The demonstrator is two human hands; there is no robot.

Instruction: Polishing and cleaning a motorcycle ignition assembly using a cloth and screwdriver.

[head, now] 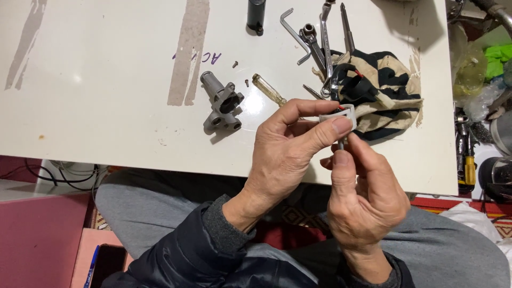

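Both hands work just above the near edge of a white counter (106,106). The left hand (288,154) has its fingers closed around a small pale grey bracket (344,113), a squarish open frame pinched between thumb and forefinger. A red wire and a black wire run from it to a black plug part (358,88) lying on a crumpled cloth (394,96) with tan and black stripes. The right hand (365,200) sits just near of the bracket, its fingers closed on a thin dark metal shaft (341,144) that points up into the frame's underside; whether it is a screwdriver or a pin cannot be told.

To the left on the counter lies a grey cast metal housing (221,101), a tube with a forked base and round bores. Two tiny screws (235,64) rest beside it. A screwdriver with a clear yellowish handle (268,89) lies between the housing and the hands. At the far edge lie a bent hex key (295,32), slim steel spanners (314,45) and a black cylinder (256,16). The counter's smooth surface shows worn brown streaks.
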